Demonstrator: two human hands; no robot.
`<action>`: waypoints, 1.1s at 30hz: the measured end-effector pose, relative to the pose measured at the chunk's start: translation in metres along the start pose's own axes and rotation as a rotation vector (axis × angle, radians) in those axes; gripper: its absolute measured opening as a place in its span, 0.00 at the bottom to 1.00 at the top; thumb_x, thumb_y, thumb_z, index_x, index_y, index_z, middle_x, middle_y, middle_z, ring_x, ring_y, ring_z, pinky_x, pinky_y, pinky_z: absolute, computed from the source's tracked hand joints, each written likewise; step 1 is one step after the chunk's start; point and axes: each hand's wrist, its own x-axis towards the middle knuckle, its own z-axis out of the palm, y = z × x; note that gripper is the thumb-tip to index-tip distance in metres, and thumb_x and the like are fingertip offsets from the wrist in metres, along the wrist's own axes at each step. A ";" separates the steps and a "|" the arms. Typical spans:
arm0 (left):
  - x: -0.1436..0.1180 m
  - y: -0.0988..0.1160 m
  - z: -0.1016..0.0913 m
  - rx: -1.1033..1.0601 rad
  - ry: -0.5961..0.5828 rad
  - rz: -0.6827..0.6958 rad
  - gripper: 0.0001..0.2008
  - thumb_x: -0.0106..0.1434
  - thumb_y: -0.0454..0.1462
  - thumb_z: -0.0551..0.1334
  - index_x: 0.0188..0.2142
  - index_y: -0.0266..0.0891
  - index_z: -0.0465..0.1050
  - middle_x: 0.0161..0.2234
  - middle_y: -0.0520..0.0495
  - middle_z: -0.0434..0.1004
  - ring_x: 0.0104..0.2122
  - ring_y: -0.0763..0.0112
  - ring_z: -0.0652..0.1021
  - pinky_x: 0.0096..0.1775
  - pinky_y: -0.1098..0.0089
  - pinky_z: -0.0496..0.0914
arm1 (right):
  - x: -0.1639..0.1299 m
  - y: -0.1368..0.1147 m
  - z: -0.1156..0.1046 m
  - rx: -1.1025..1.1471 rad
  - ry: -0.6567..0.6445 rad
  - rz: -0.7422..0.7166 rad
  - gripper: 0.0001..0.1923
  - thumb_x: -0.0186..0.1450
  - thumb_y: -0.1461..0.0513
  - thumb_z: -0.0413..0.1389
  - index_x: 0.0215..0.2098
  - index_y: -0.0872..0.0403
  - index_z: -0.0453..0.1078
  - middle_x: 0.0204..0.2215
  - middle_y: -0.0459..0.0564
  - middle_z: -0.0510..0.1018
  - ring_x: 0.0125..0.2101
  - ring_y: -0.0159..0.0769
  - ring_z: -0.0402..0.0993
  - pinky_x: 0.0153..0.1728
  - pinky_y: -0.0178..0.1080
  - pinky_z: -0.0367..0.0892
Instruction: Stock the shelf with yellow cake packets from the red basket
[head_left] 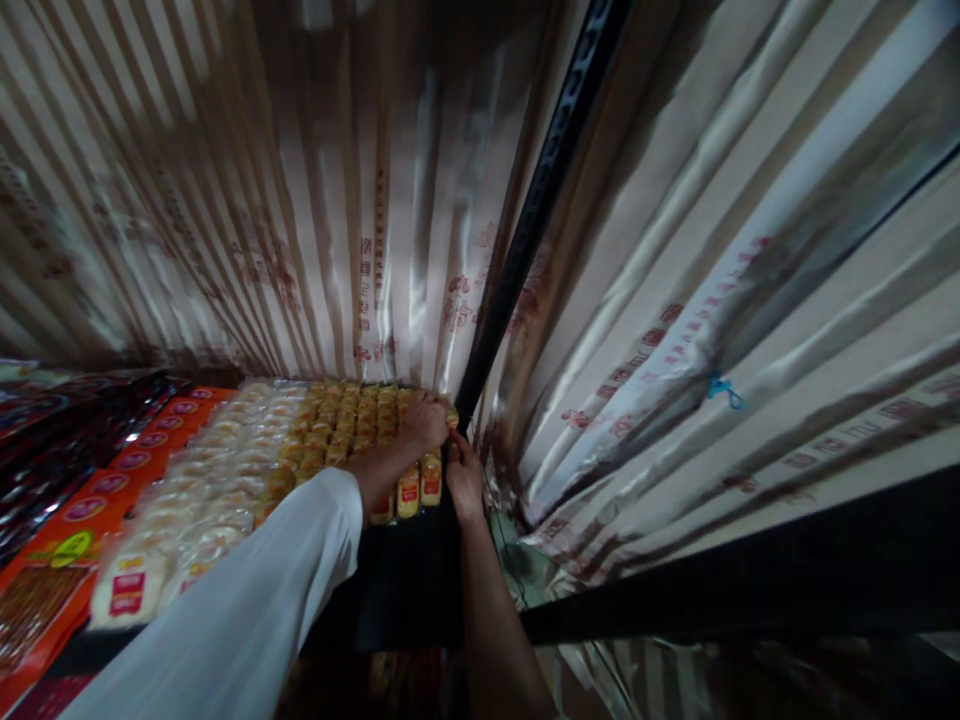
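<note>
Together both hands, left hand [425, 420] and right hand [464, 476], touch yellow snack packets [352, 415]

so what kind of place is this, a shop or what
Probably a shop or stockroom: rows of yellow snack packets and orange packs fill a dark shelf, with stacked printed bags alongside. Both hands touch the packets.

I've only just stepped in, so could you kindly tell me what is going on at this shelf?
A person is reaching onto a shelf stacked with rows of yellow snack packets. The left hand, in a white sleeve, rests on the packets at the right end of the row. The right hand is beside it, next to a black upright post. Tall plastic-wrapped bundles stand behind.
</note>
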 end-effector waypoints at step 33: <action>-0.236 0.017 -0.060 -0.648 -0.032 -0.180 0.13 0.62 0.32 0.50 0.42 0.41 0.70 0.42 0.46 0.73 0.43 0.70 0.73 0.47 0.70 0.67 | -0.175 -0.075 -0.048 0.019 -0.161 0.002 0.15 0.64 0.53 0.47 0.39 0.53 0.70 0.30 0.49 0.77 0.31 0.37 0.74 0.32 0.37 0.71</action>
